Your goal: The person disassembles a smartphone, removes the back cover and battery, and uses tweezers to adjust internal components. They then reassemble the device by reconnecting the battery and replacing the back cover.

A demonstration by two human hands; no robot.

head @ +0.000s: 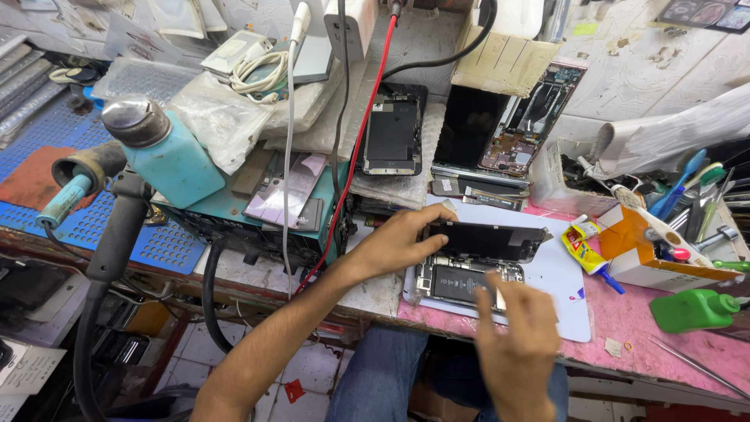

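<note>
- Two hands work over one opened phone [467, 280] lying on a white mat [558, 270].
- Right hand [516, 340]: nearest the camera, blurred, fingers loosely spread and grasping nothing; its fingertips hover just over the phone's near edge.
- Left hand [398, 238]: fingers pinch the left end of the lifted black screen panel [488, 241], which stands tilted above the phone body.
- Right of that grip: a yellow glue tube [582, 244], then a green bottle [694, 309].
- Beyond the grip: a second dismantled phone [392, 129].

bright even light, blurred right hand [517, 344]
</note>
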